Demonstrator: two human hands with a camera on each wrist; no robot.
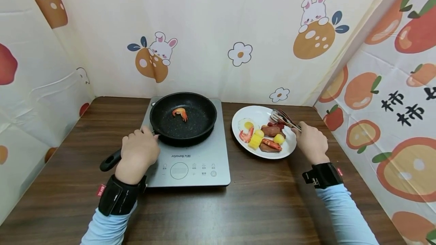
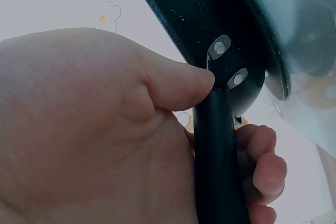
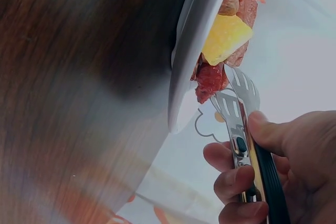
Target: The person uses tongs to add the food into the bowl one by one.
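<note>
My left hand (image 1: pixel 139 154) grips the handle (image 2: pixel 215 171) of a black frying pan (image 1: pixel 202 118), thumb laid along it near the two rivets. One orange shrimp (image 1: pixel 180 113) lies in the pan. Over at the right, my right hand (image 1: pixel 311 143) holds metal food tongs (image 3: pixel 245 129) with slotted tips and dark grips. Their tips are right at a dark red piece of food (image 3: pixel 210 83) by the rim of a white plate (image 1: pixel 235 126). The plate also bears a fried egg (image 1: pixel 246 125), corn (image 1: pixel 254 141), brown meat pieces (image 1: pixel 270 130), yellow balls and more shrimp.
Under the pan is a silver induction cooker (image 1: pixel 197 177) with a touch panel along its front. Cooker and plate stand side by side on a dark wooden table (image 1: pixel 259 203). Printed sheets (image 1: pixel 211 18) rise behind the table and at both sides.
</note>
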